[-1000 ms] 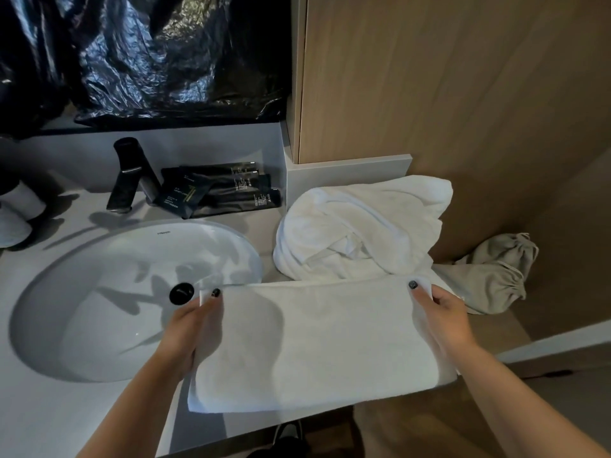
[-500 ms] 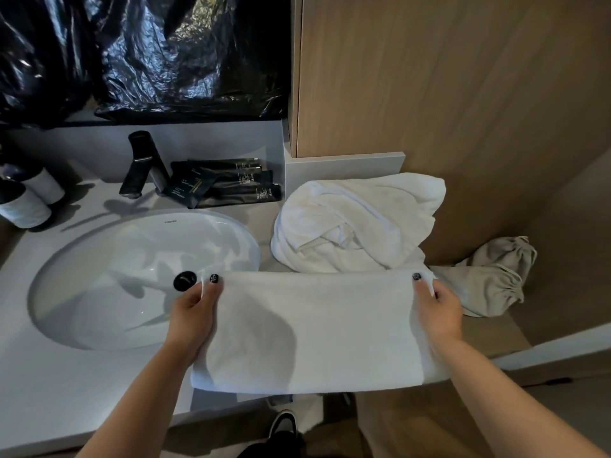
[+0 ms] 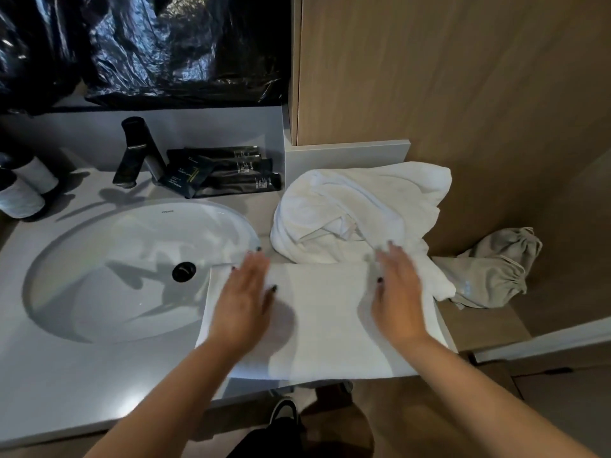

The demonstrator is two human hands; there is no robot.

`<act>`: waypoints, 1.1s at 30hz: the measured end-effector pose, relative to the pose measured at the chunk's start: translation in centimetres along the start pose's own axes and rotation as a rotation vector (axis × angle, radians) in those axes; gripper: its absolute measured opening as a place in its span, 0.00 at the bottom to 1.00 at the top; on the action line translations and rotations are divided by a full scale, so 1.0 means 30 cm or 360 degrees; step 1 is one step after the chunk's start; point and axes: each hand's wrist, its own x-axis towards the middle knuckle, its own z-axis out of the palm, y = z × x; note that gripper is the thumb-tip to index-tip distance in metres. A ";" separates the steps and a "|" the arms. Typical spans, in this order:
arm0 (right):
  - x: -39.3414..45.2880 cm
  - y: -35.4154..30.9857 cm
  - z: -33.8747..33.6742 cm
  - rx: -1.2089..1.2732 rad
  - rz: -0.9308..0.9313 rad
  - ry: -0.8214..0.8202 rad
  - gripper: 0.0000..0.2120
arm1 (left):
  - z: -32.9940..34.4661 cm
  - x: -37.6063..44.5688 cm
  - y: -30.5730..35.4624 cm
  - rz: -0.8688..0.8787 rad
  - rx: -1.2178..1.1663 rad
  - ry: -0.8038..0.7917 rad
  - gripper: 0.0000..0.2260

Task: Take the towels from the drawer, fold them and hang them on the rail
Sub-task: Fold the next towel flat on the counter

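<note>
Fingertips of both hands (image 3: 325, 292) blur over folded towel (image 3: 325, 325).

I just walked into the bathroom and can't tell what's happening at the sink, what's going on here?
A person is folding a flat white towel on the grey vanity counter beside the white oval sink. Both the left hand and right hand lie open on it, fingers straight, as if smoothing it. A crumpled white towel pile waits behind it. Nothing is hung yet; no rail is in view.
</note>
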 end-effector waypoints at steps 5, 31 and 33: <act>-0.125 -0.118 0.179 -0.0310 -0.0505 -0.0789 0.30 | 0.123 -0.042 0.031 0.0121 0.0226 -0.0556 0.26; -0.202 -0.068 0.113 -0.0375 -0.0092 -0.0745 0.31 | 0.098 -0.144 0.133 0.0093 0.0188 -0.0616 0.29; -0.263 -0.097 0.138 -0.0422 -0.0150 -0.0824 0.34 | 0.111 -0.173 0.147 0.0059 0.0295 -0.0660 0.29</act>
